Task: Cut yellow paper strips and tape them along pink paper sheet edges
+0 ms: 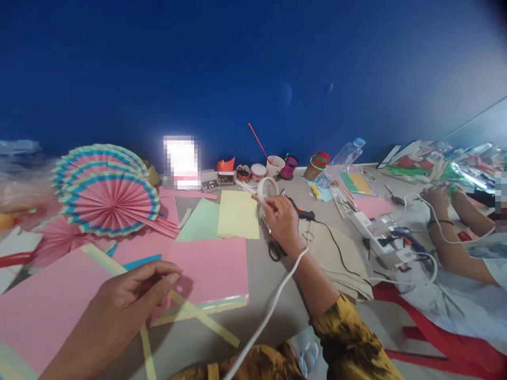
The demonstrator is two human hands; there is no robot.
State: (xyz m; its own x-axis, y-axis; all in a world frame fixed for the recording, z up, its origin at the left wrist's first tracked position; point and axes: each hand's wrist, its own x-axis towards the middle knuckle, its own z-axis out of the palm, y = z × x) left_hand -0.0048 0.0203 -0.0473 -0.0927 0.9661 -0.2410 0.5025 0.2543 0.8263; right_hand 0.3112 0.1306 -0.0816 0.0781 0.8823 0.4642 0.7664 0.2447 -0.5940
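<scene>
My right hand (283, 219) grips the near edge of a roll of tape (263, 184), which is tilted up on its side. Scissors (273, 252) lie just below that hand, partly hidden by it. Beside its wrist is a dark glue gun (304, 211). My left hand (130, 301) hovers at the edge of a pink sheet (214, 264), its fingers curled and its thumb against the fingertips; nothing shows between them. Narrow yellow paper strips (214, 324) lie near and under this hand. Clear tape shines along the pink sheet's lower edge.
Pleated paper fans (113, 203) stand at left. Yellow paper (238, 214) and green paper (201, 219) lie ahead. Cups and a plastic bottle (345, 158) line the wall. A white cable (273, 306) crosses my right wrist. A power strip (380, 240) and another person's hands (441, 200) are at right.
</scene>
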